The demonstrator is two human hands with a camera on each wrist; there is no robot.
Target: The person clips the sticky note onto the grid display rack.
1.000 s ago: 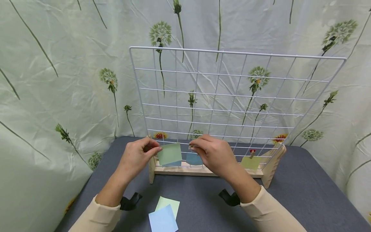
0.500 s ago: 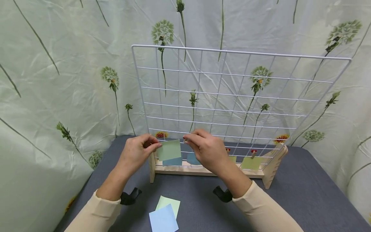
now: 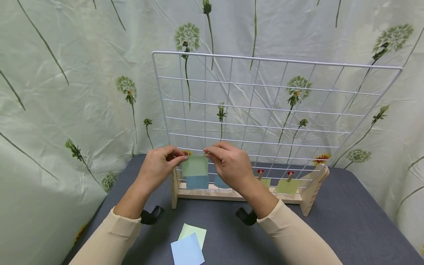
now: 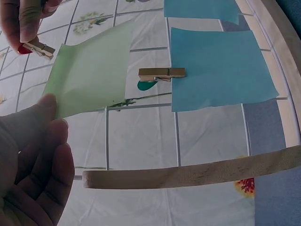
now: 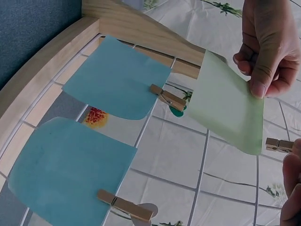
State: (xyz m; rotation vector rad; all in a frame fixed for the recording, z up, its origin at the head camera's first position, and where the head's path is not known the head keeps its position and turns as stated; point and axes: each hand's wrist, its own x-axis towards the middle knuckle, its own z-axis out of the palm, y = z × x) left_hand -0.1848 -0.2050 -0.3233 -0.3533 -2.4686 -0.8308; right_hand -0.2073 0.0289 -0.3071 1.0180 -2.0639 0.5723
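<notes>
My left hand (image 3: 159,167) pinches a pale green paper note (image 3: 195,166) by its upper left corner, in front of the white wire grid (image 3: 277,59). At the note's upper right, my right hand (image 3: 233,165) holds a small wooden clothespin (image 5: 278,145) with a red decoration; its tip is close to the note's edge in both wrist views. Just below the green note, a blue note (image 4: 221,70) hangs from a clothespin (image 4: 162,73) with a green decoration. Beside it hangs a second blue note (image 5: 70,169), also under a clothespin (image 5: 124,205).
Two yellow-green notes, the outer one (image 3: 287,186) fully visible, hang under red-decorated clothespins at the grid's lower right. A wooden stand (image 3: 212,195) supports the grid. A loose blue note (image 3: 187,249) overlaps a pale green one (image 3: 197,232) on the dark table (image 3: 347,221).
My left hand has raised the green note slightly, uncovering more of the blue note below. My right hand has moved left and up with the clothespin, to the note's upper right corner.
</notes>
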